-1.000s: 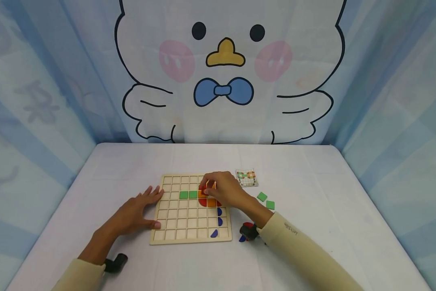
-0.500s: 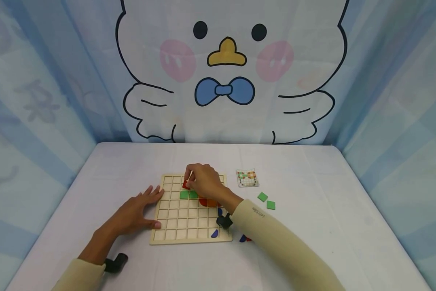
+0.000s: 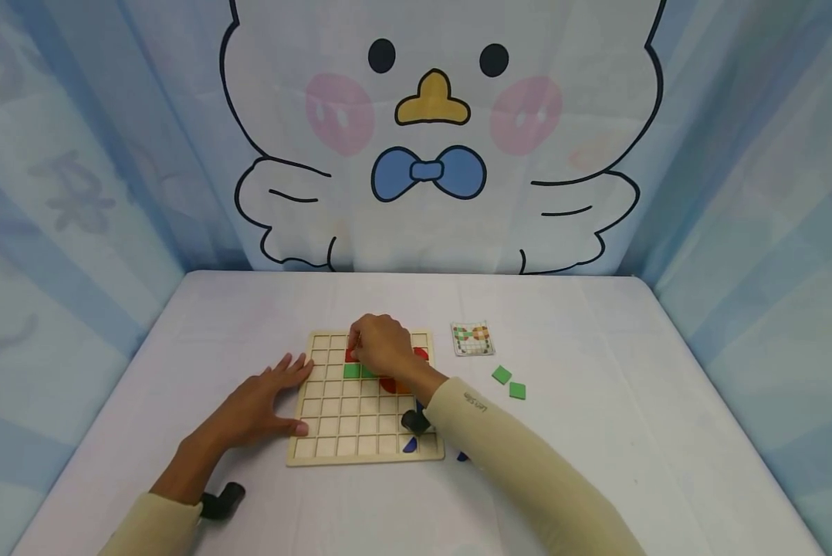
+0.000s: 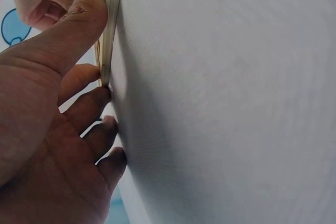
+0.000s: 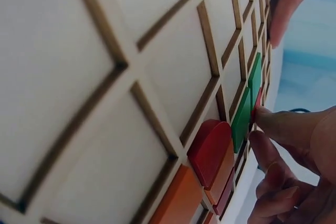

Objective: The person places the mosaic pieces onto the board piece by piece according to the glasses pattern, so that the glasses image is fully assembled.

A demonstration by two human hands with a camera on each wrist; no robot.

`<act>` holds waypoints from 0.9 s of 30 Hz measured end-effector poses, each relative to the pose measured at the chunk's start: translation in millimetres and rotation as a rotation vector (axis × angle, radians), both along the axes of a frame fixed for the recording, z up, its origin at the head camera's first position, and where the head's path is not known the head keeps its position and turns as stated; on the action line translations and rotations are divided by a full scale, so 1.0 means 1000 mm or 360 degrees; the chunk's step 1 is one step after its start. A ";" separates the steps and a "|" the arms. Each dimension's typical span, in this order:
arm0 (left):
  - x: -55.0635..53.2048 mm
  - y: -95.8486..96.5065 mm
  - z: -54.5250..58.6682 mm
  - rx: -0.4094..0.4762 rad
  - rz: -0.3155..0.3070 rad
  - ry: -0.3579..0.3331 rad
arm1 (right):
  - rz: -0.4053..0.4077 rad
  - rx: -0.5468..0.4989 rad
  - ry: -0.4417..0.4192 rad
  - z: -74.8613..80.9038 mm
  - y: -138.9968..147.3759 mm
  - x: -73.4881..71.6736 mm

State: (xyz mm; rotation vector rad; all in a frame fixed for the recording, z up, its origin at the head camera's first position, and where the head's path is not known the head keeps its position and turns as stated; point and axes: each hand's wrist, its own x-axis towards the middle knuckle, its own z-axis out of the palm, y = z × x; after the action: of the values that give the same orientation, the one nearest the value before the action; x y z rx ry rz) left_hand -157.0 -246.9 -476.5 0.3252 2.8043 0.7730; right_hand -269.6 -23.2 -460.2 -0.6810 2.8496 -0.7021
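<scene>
A wooden grid board [image 3: 338, 426] lies on the table. My left hand [image 3: 258, 403] rests against its left edge, fingers spread and fairly straight; the left wrist view shows the thumb and fingertips touching the rim. My right hand [image 3: 384, 345] reaches over the board's upper part and pinches a red tile [image 5: 256, 103] in a cell just above two green square tiles [image 3: 351, 371]. To their right sit orange tiles [image 5: 178, 198] and a red rounded tile [image 5: 210, 148], partly covered by the right arm in the head view. A blue half-round tile [image 3: 410, 445] lies near the lower right.
A small pattern card [image 3: 473, 339] lies right of the board's top corner. Two loose green tiles [image 3: 509, 383] lie below it. Another blue piece [image 3: 462, 456] peeks out beside the right sleeve [image 3: 527, 471]. A printed curtain [image 3: 430, 232] hangs behind the table.
My right hand has moved left from the orange and red tiles to the cell above the green tiles, lowering the red tile there. My left hand has stayed put.
</scene>
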 end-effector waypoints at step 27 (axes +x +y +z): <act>0.001 0.000 0.000 0.0000 0.0009 0.0018 | -0.0214 -0.0121 -0.0074 0.023 0.129 0.024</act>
State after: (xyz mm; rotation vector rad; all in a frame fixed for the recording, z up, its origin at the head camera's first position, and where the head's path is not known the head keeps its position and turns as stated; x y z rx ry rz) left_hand -156.3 -247.3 -476.1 0.3230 2.8168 0.7744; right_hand -245.6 105.6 -437.5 -0.4794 2.8589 -0.8378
